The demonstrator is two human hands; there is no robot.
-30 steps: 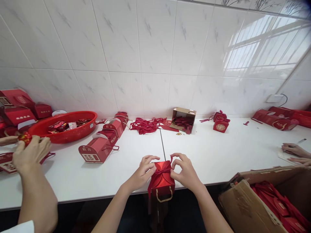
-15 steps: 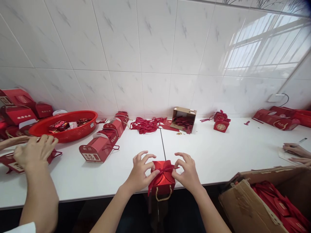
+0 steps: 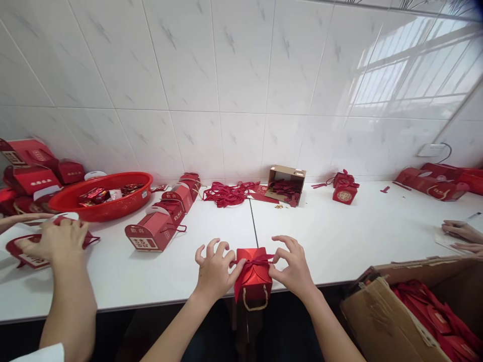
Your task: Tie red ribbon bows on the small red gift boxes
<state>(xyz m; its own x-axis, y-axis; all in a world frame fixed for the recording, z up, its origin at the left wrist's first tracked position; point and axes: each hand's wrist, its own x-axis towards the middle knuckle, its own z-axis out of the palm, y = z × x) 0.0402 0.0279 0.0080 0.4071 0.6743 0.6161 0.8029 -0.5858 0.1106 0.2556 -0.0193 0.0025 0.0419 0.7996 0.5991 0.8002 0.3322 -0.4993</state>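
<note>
Fingertips (image 3: 237, 265) of the left hand (image 3: 215, 266) pinch one end of the thin dark-red ribbon (image 3: 257, 260) at nine o'clock of the small glossy red paper gift box (image 3: 253, 281). The right hand (image 3: 296, 267) nips the other end at three o'clock, its spare fingers fanned. That box sits at the white table's (image 3: 339, 241) six-o'clock edge, its tan rope handle (image 3: 255, 301) hanging over. An even, level pull outward looks best, keeping the knot centred on the folded flaps and the box from tipping off the edge. Against a second ago, both hands have moved apart from the lid's middle, and the ribbon runs tauter.
</note>
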